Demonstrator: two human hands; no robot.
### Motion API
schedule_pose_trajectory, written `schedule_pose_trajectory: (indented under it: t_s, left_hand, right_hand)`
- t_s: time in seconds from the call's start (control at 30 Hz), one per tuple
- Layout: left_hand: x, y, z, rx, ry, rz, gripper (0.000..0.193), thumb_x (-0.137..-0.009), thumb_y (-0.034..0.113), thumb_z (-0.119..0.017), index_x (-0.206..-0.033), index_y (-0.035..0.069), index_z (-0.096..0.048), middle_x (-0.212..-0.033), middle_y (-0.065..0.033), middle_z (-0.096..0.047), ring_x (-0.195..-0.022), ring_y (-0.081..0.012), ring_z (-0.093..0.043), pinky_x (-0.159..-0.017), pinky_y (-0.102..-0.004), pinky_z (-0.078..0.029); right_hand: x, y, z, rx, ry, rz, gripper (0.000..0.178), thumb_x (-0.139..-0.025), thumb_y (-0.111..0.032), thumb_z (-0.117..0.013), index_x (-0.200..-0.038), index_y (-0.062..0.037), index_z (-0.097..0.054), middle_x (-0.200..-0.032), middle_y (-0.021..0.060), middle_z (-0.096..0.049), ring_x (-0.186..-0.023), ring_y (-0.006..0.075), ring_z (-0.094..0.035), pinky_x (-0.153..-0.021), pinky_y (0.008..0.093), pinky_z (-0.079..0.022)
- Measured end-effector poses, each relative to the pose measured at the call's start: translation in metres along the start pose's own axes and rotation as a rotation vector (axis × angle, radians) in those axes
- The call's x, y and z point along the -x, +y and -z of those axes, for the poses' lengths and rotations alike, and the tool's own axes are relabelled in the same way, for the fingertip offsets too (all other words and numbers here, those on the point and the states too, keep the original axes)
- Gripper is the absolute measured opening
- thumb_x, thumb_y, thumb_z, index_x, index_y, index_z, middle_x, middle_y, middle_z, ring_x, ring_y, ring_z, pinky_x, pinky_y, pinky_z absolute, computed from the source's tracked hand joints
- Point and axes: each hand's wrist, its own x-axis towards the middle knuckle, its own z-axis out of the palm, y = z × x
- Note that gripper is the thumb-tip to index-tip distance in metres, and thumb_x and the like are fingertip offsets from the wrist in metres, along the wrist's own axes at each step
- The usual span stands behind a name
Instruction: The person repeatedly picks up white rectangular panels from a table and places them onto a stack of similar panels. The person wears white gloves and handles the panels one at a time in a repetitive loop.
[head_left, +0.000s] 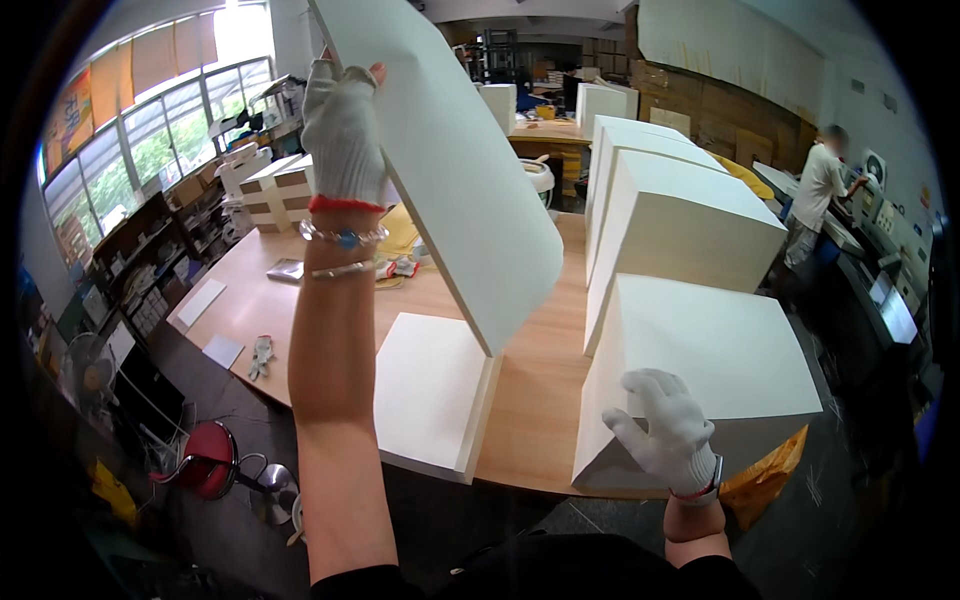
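My left hand (345, 125), in a white knitted glove with a cut-off fingertip, is raised at the upper left and closed on the edge of a large white sheet stack (465, 170). That stack hangs tilted and curves a little toward its lower right corner. Below it, a low white paper stack (425, 390) lies on the table. My right hand (662, 432), also gloved, is at the front corner of a tall white paper stack (715, 335). Its fingers are spread, with nothing held; whether they touch the paper I cannot tell.
Further tall white stacks (690, 215) line the right side of the wooden table (535, 430). Loose gloves (261, 357) and white cards (222, 350) lie on the left. A red stool (210, 458) stands on the floor. Another person (818, 190) works at a machine far right.
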Motion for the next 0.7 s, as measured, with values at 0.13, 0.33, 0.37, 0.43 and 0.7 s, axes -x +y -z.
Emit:
schedule_pose_trajectory:
  t_s: [0.13, 0.33, 0.37, 0.43, 0.7]
  left_hand:
    - [0.070, -0.008, 0.004, -0.068, -0.047, -0.241, 0.040, -0.089, 0.011, -0.066, -0.125, -0.002, -0.055, -0.109, -0.0098, -0.065, -0.090, -0.0161, -0.063, -0.079, -0.0298, -0.051]
    - [0.183, -0.042, 0.015, -0.321, -0.333, -0.662, 0.033, -0.088, -0.002, -0.059, -0.121, -0.005, -0.057, -0.135, -0.0275, -0.052, -0.127, -0.0480, -0.048, -0.102, -0.0544, -0.043]
    - [0.177, -0.038, 0.030, -0.565, -0.270, -0.783, 0.033, -0.087, 0.000, -0.061, -0.120, -0.005, -0.058, -0.134, -0.0288, -0.052, -0.127, -0.0509, -0.046, -0.103, -0.0585, -0.041]
    - [0.201, -0.087, 0.019, -0.648, -0.206, -0.796, 0.038, -0.084, 0.001, -0.064, -0.121, -0.006, -0.057, -0.135, -0.0292, -0.050, -0.127, -0.0500, -0.047, -0.103, -0.0622, -0.037]
    - [0.233, -0.184, 0.095, -0.840, -0.641, -0.251, 0.062, -0.077, 0.013, -0.069, -0.135, 0.004, -0.051, -0.141, -0.0226, -0.047, -0.130, -0.0437, -0.045, -0.107, -0.0558, -0.035]
  right_hand:
    - [-0.018, -0.020, -0.051, -0.260, 0.166, 0.077, 0.063, -0.081, -0.017, -0.077, -0.132, 0.0036, -0.046, -0.124, 0.0244, -0.057, -0.114, 0.0388, -0.058, -0.094, 0.0436, -0.049]
    - [0.000, -0.002, -0.212, -0.806, 0.012, 0.029, 0.062, -0.089, -0.019, -0.070, -0.141, -0.0042, -0.041, -0.139, 0.0148, -0.049, -0.127, 0.0271, -0.048, -0.105, 0.0393, -0.042]
    - [-0.013, 0.000, -0.278, -1.046, -0.079, 0.052, 0.064, -0.092, -0.022, -0.066, -0.144, -0.0029, -0.035, -0.135, 0.0128, -0.055, -0.122, 0.0304, -0.054, -0.101, 0.0378, -0.046]
    - [0.055, 0.051, -0.341, -1.388, -0.101, -0.404, 0.059, -0.093, -0.020, -0.064, -0.143, -0.0030, -0.037, -0.134, 0.0115, -0.055, -0.121, 0.0299, -0.055, -0.102, 0.0391, -0.046]
    - [0.053, 0.004, -0.342, -1.858, -0.098, -0.713, 0.044, -0.096, -0.004, -0.056, -0.138, -0.0024, -0.042, -0.127, 0.0096, -0.058, -0.113, 0.0234, -0.059, -0.097, 0.0382, -0.050]
